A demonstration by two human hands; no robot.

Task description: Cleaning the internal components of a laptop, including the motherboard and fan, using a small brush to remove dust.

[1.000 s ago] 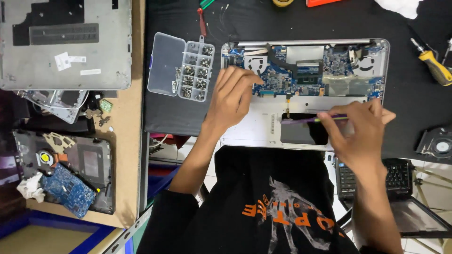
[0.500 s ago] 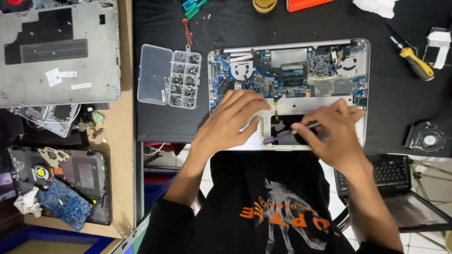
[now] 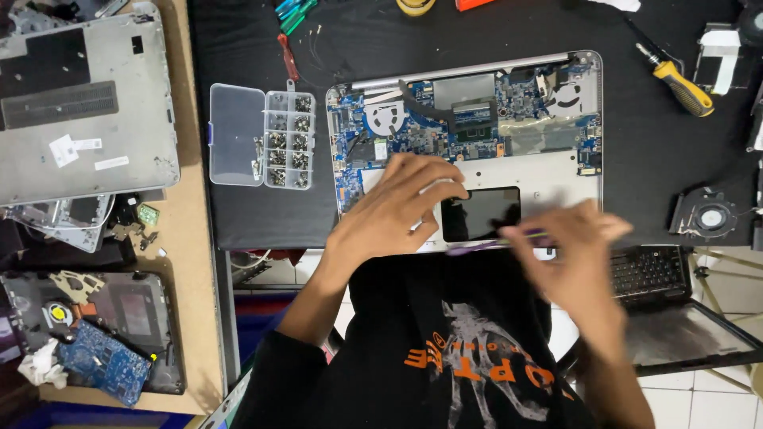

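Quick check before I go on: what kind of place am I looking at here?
Most likely a laptop repair bench: an opened laptop with bare circuit board, a screw box, a yellow screwdriver and spare laptop shells.

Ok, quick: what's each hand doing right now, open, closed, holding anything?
Left hand: open, fingers spread flat on the opened laptop.
Right hand: motion-blurred, closed on a thin purple tool.

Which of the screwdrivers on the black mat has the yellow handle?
The yellow-handled screwdriver at the mat's upper right; the red one lies above the screw box.
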